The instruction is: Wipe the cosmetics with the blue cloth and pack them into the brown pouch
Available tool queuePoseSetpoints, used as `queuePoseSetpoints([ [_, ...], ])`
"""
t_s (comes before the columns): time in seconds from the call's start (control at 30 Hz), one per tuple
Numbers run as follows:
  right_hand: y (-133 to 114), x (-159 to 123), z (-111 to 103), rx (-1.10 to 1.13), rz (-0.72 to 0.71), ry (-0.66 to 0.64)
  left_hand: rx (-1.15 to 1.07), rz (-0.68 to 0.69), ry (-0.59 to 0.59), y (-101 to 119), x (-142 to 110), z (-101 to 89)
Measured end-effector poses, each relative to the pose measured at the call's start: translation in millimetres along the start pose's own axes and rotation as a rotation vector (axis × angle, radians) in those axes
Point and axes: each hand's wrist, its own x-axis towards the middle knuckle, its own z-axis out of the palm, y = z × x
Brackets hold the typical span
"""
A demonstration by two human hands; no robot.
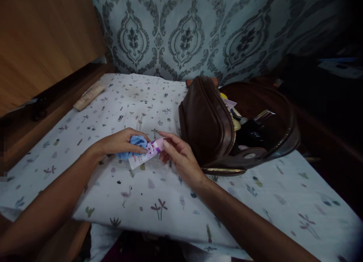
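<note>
Between my two hands is a small white and purple tube (154, 146) with a cartoon print and a pink-purple cap. My left hand (127, 143) is closed around the tube's body and also holds a bunched blue cloth (138, 141) against it. My right hand (180, 154) pinches the cap end with thumb and fingers. Just right of my hands sits a brown leather bag (202, 122), its zip undone and its lid folded to the right. Several small items show inside, among them dark and yellow ones I cannot name.
A beige tube (89, 96) lies at the far left on the patterned white cloth (147, 194) covering the surface. A wooden panel (48, 39) rises at the left. Patterned wallpaper (184, 35) stands behind. Dark, unclear things fill the right edge.
</note>
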Motion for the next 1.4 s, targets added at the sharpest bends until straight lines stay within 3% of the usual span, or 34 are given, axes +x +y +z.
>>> queuePoseSetpoints([
  [0.43,0.6,0.1,2.8,-0.125,0.031,0.047,0.010,0.011,-0.073,-4.1,1.9,3.5],
  [0.63,-1.5,-1.3,3.9,-0.116,-0.036,0.036,0.010,0.014,-0.053,-1.6,0.6,2.7],
  [0.87,-1.4,-0.4,2.9,-0.116,0.037,0.023,0.016,0.015,-0.009,0.2,0.1,-0.1],
  [1.03,2.8,0.3,3.4,-0.043,0.005,0.069,-0.066,0.064,0.106,0.1,-4.4,-12.5],
  [1.2,2.5,-1.6,4.8,-0.060,-0.056,0.166,-0.060,0.009,0.131,-6.2,-10.5,-30.1],
  [1.27,2.9,-2.0,5.5,-0.058,-0.066,0.204,-0.034,0.029,0.280,-7.1,-10.0,-27.9],
  [1.33,3.5,-2.0,6.2,-0.036,-0.088,0.221,0.046,0.109,0.580,-5.0,-7.8,-17.0],
  [1.4,3.9,-1.8,7.0,-0.016,-0.101,0.215,0.206,0.279,0.854,-0.5,-5.4,1.2],
])
